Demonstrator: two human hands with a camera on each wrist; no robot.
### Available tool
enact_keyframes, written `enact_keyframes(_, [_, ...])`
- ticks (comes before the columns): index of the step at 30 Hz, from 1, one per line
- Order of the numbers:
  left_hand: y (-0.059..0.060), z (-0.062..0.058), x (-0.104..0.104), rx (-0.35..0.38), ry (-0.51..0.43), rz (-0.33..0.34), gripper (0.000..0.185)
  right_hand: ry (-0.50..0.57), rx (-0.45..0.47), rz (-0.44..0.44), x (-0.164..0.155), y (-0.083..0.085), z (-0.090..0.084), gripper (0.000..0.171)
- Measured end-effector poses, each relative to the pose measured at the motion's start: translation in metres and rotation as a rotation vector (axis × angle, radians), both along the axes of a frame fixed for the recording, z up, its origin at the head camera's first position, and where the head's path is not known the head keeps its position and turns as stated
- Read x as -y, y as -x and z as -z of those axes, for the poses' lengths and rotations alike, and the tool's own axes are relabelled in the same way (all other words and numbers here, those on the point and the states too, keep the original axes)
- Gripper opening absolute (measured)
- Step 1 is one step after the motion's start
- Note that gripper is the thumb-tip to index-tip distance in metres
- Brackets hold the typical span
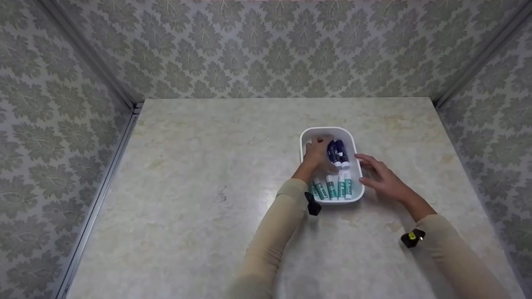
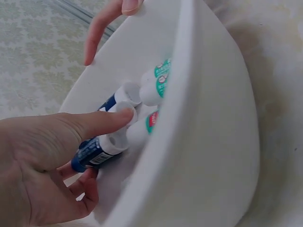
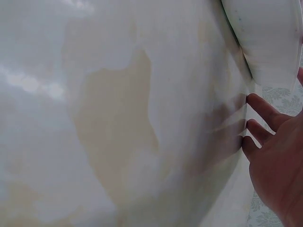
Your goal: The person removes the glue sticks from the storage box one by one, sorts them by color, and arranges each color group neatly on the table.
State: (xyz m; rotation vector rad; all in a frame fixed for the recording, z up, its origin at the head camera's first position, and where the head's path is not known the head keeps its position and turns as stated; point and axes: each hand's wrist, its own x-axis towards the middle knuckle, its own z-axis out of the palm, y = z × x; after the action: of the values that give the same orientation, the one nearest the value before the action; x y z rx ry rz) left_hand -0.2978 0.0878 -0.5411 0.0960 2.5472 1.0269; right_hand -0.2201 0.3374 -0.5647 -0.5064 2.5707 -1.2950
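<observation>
A white tub (image 1: 326,130) stands on the table, right of the middle. Inside lie two blue markers (image 1: 337,153) at the far end and several green-labelled markers (image 1: 337,187) at the near end. My left hand (image 1: 321,156) reaches into the tub. In the left wrist view this hand (image 2: 106,149) holds a blue marker (image 2: 90,156), thumb on its white cap and fingers curled beneath, with green-labelled markers (image 2: 158,80) next to it against the tub wall (image 2: 213,142). My right hand (image 1: 379,176) lies just right of the tub, fingers straight (image 3: 265,111), holding nothing, the tub (image 3: 270,38) beyond it.
The pale marbled table (image 1: 208,166) has patterned walls on three sides, with a metal rail (image 1: 104,195) along the left edge. A faint dark scuff (image 1: 221,194) marks the tabletop left of my arms.
</observation>
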Motion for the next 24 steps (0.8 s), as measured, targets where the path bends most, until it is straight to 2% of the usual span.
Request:
enact_keyframes(2, [0.004,0.006,-0.001,0.013,0.01,-0.008,0.117,-0.007,0.003,0.003,0.001,0.0,0.0,0.076])
enact_keyframes(5, [0.004,0.006,-0.001,-0.007,0.032,-0.006,0.117,0.002,0.0,0.003,0.002,0.0,0.0,0.076])
enact_keyframes(10, [0.0,0.004,-0.001,-0.042,0.008,-0.02,0.111,-0.011,0.006,0.014,0.002,-0.001,-0.002,0.075])
enact_keyframes(17, [-0.01,-0.005,0.0,-0.09,0.052,-0.022,0.107,-0.038,0.0,0.02,0.004,0.0,-0.001,0.075])
enact_keyframes(24, [-0.009,-0.008,-0.002,-0.07,0.074,-0.026,0.108,-0.058,0.022,0.014,0.002,0.003,0.0,0.075])
